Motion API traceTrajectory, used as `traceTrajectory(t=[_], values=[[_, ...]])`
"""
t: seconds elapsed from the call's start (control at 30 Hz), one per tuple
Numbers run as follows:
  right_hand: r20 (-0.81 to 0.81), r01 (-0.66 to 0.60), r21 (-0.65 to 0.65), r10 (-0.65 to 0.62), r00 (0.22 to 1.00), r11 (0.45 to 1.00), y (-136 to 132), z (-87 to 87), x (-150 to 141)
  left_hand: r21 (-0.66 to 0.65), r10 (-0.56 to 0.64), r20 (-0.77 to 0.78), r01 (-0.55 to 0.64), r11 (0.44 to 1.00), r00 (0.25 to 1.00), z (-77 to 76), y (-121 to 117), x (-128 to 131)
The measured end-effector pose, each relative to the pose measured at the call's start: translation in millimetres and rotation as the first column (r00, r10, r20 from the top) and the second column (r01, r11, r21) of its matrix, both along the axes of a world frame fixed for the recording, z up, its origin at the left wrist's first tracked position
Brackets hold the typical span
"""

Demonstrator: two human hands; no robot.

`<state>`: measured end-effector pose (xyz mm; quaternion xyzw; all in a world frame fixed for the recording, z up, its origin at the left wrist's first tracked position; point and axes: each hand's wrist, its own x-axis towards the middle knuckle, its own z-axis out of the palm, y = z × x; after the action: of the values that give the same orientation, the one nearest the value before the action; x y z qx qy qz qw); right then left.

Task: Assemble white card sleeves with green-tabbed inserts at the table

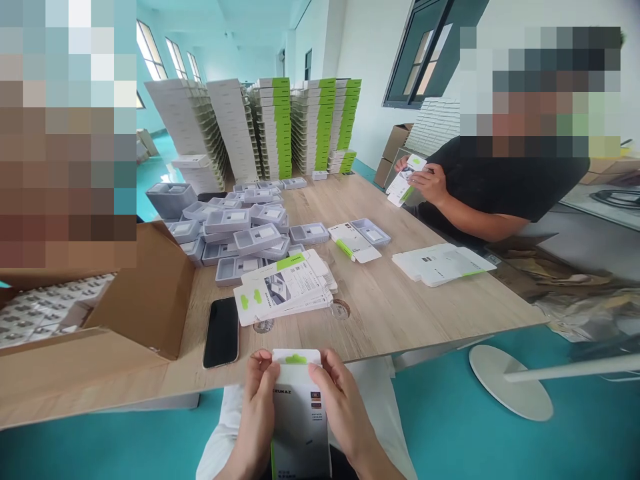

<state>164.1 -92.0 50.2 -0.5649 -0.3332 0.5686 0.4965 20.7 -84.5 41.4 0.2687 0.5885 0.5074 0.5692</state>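
Note:
Both my hands hold a white retail box with a green hang tab, just below the table's near edge, over my lap. My left hand grips its left side with fingers curled at the top corner. My right hand grips the right side the same way. In front of me on the wooden table lies a stack of flat unfolded cartons. A black phone lies face up to the left of that stack.
Several grey plastic trays pile up mid-table, tall stacks of white and green boxes behind. An open cardboard box sits at left. A person at right holds a carton; flat cartons lie before them. A white round stand base rests on the teal floor.

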Motion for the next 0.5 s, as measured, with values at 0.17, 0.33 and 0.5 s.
traceTrajectory(t=[0.17,0.33,0.5], values=[[0.032,-0.019,0.035,0.018,0.999,0.999,-2,0.3,-1,-0.06,-0.016,0.021,0.017,0.998,1.0,1.6,0,2],[0.042,0.003,0.031,-0.004,0.999,1.0,-8,1.6,-10,-0.068,-0.035,0.033,0.037,0.997,0.999,6.4,-4,1],[0.072,0.05,0.025,-0.052,0.996,0.998,-6,-0.4,-10,-0.019,-0.001,0.055,0.002,1.0,0.998,11.3,-5,6]])
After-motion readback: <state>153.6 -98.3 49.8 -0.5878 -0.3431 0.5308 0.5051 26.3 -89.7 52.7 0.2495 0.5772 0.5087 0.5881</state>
